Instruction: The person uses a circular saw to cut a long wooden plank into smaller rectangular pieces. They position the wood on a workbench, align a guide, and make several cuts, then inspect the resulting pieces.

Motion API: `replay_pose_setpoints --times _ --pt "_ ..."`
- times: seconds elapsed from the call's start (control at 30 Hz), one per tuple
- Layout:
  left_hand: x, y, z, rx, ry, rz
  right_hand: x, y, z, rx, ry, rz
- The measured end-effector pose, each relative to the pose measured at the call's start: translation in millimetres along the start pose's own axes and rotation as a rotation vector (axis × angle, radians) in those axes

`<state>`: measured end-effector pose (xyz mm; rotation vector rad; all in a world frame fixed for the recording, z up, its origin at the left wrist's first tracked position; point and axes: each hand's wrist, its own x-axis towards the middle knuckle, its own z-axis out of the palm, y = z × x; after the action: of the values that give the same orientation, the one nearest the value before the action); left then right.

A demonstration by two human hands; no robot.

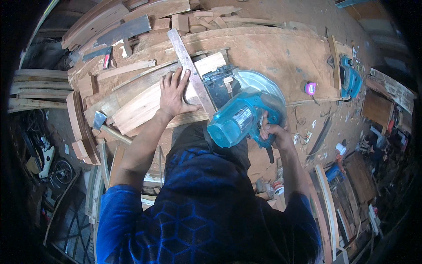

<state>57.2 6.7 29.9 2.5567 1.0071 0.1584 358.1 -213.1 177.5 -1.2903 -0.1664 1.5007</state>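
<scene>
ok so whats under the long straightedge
A pale wooden board shows on both sides of the straightedge. The strip directly beneath it is covered and can't be seen; the left hand hides more of the board.

1 hatchet (115, 133) lies at left, 1 small pink object (310, 88) and 1 teal power tool (350, 79) at right.

- Blue circular saw (233, 121) hides its blade at the tabletop (263, 55)'s near edge.
- Handle (272, 115) partly masks the right hand (273, 131)'s fingers.
- Label (242, 116) print is too small to read.
</scene>
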Motion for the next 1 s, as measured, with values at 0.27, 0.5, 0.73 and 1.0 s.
replay_pose_setpoints --times 0.27,0.5,0.73,1.0 --pt "2 1 -3 0.057 0.005 0.039 9 -3 4 -0.011 -0.034 -0.046" --pt "2 0 -4 0.001 -0.032 0.006 19 -8 9 -0.017 -0.032 -0.065" --pt "4 0 -5 -0.004 -0.028 0.019 28 -13 17 -0.001 -0.023 -0.070" --pt "4 0 -8 0.012 -0.056 0.004 38 -20 23 -0.015 -0.003 -0.057"
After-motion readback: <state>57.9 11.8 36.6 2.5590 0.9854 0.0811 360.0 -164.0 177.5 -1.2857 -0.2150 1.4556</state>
